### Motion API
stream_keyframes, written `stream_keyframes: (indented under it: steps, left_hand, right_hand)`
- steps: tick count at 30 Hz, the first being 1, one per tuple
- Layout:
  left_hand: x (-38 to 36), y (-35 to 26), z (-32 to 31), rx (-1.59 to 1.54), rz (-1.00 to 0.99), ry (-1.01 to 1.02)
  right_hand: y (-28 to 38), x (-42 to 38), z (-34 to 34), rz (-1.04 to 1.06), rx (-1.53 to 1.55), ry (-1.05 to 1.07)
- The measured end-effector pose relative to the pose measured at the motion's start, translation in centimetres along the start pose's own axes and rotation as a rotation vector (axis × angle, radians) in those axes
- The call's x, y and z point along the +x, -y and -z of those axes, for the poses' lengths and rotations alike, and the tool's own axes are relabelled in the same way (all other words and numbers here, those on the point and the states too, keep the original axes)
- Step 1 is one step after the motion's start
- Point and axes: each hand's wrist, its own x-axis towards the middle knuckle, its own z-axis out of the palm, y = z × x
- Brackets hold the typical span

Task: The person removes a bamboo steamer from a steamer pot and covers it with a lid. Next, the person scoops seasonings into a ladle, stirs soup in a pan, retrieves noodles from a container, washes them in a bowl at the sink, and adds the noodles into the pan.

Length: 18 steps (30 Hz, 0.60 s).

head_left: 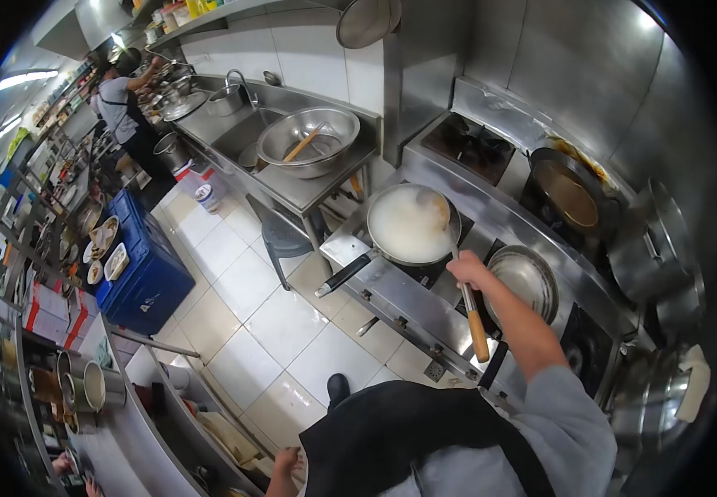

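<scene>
My right hand is closed around the metal shaft of a long wok ladle with a wooden grip. The ladle's head dips into the right side of a frying pan full of cloudy white, steaming contents, and its shape is blurred there. The pan sits on the front left burner, its black handle pointing toward the floor side. At the lower edge, my left hand hangs beside my black apron, away from the stove, with its fingers largely hidden.
An empty-looking wok rests right of the pan; a dark wok stands behind. A steel bowl sits on the sink counter. Left are a blue bin and a shelf counter. Another person works farther back.
</scene>
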Motion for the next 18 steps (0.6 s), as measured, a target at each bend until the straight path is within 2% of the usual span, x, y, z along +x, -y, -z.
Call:
stream_keyframes:
  steps: [1,2,3,5,6,7,9,10,11,14,15,17,18]
  left_hand:
    - [0.6,-2.2,0.0,0.085,-0.071,0.017]
    - [3.3,-4.0,-0.1,0.206,-0.229,0.03]
    - [6.4,-5.4,-0.2,0.325,-0.389,0.024]
    - [11.7,-8.5,0.5,0.346,-0.959,-0.141]
    - [8.6,-12.9,1.6,0.329,-0.824,-0.033]
    - [5.1,-17.8,2.7,0.318,-0.684,0.06]
    - [9.5,-22.2,4.5,0.232,-0.637,0.138]
    - [9.7,-23.9,5.6,0.142,-0.654,0.135]
    - [9.6,-25.8,6.4,0.044,-0.668,0.132]
    - [9.8,-28.5,8.7,-0.153,-0.57,0.133]
    - [10.2,-28.5,9.2,-0.147,-0.567,0.144]
    - [10.6,-27.8,10.2,0.002,-0.485,0.133]
    - [11.2,-26.8,10.5,0.05,-0.47,0.137]
  right_hand:
    - [-0.2,0.5,-1.0,-0.069,0.228,0.069]
    - [-0.5,0.5,-1.8,-0.141,0.46,0.133]
    - [-0.1,-0.2,-2.0,-0.162,0.466,0.117]
    - [1.2,-1.3,-2.0,-0.236,0.904,0.388]
    - [1.3,-1.3,-3.1,-0.307,1.194,0.385]
    - [0.7,-1.8,-3.5,-0.316,1.206,0.358]
    - [3.7,-7.2,-3.0,-0.375,1.342,0.377]
    - [4.5,-10.0,-2.9,-0.34,1.168,0.407]
    - [4.4,-11.1,-3.5,-0.351,1.176,0.386]
    - [2.5,-12.2,-4.3,-0.285,0.857,0.21]
    - [3.0,-12.5,-4.2,-0.293,0.855,0.199]
    - [4.1,-12.9,-4.2,-0.148,0.17,0.004]
    - [4.2,-13.0,-4.6,-0.131,0.099,-0.069]
